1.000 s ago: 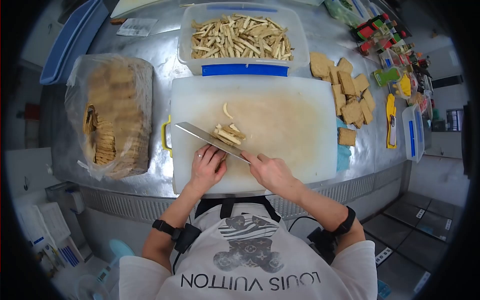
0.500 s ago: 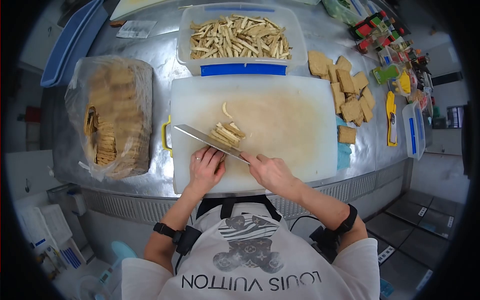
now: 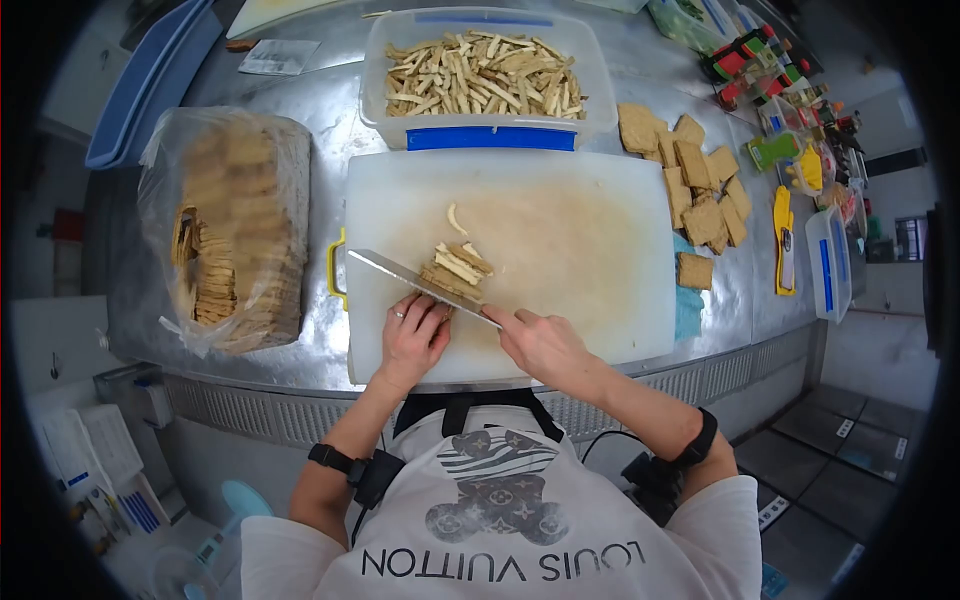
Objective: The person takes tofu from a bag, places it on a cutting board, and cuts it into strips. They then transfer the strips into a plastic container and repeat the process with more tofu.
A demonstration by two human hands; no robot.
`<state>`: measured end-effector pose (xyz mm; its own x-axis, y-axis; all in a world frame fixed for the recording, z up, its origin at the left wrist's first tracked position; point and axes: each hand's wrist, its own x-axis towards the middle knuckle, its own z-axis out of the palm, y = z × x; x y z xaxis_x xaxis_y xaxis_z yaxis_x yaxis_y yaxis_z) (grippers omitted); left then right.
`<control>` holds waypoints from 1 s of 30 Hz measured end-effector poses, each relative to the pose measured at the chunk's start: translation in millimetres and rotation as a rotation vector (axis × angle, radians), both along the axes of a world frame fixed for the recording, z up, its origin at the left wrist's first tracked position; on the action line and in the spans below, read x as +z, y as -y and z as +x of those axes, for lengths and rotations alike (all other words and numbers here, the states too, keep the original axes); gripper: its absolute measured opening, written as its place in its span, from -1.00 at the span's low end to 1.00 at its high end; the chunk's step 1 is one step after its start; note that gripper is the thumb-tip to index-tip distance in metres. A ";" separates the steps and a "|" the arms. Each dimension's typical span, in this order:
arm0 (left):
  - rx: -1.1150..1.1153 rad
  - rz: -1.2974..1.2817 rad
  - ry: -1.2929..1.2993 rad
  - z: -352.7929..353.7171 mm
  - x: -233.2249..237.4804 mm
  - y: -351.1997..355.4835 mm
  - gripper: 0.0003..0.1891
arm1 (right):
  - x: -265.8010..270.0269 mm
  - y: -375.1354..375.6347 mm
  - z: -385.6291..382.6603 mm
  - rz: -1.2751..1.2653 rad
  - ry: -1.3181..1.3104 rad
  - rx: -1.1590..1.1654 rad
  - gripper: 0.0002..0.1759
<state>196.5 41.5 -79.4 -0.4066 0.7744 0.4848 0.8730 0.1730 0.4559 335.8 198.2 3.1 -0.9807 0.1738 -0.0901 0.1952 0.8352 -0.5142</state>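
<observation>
My right hand (image 3: 545, 348) grips the handle of a kitchen knife (image 3: 400, 277), its broad blade slanting up to the left across the white cutting board (image 3: 590, 250). The curled fingers of my left hand (image 3: 412, 338) press against the near side of the blade. Under them is a piece of dried tofu, mostly hidden by the hand. Just beyond the blade lie several cut tofu strips (image 3: 458, 265), brown outside and pale inside. One thin curved strip (image 3: 455, 218) lies apart, farther up the board.
Behind the board stands a clear tub (image 3: 490, 137) full of cut strips. On the right are a pile of tofu slabs (image 3: 692, 165), a teal cloth (image 3: 688, 318) and a yellow-handled tool (image 3: 783, 235). A plastic bag of slabs (image 3: 240, 220) sits left, near blue trays (image 3: 150, 90).
The strips beyond the blade have shifted slightly, with one showing more of its pale side. Both hands and the knife stay in nearly the same place.
</observation>
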 end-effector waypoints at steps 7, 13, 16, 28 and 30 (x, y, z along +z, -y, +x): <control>-0.005 -0.032 0.009 2.1 -8.9 6.8 -0.72 | 3.7 11.7 0.8 0.018 0.099 0.020 -0.60; 0.020 -0.036 -0.008 3.6 8.0 5.3 -0.70 | -13.0 -0.3 -4.0 -0.009 -0.006 -0.006 -0.61; 0.033 -0.086 -0.011 6.5 0.9 12.3 -0.70 | 20.5 -1.6 6.6 -0.010 0.067 0.037 -0.60; 0.022 -0.030 0.013 4.3 2.4 9.7 -0.72 | -6.7 5.3 -4.3 0.003 0.026 0.033 -0.61; 0.025 -0.046 0.015 3.9 2.9 11.1 -0.72 | 13.9 3.5 2.7 -0.013 0.055 0.051 -0.60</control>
<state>200.4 30.4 -76.6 -0.4334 0.7853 0.4421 0.8610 0.2161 0.4603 338.5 194.8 17.1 -0.9817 0.1224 -0.1457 0.1809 0.8380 -0.5147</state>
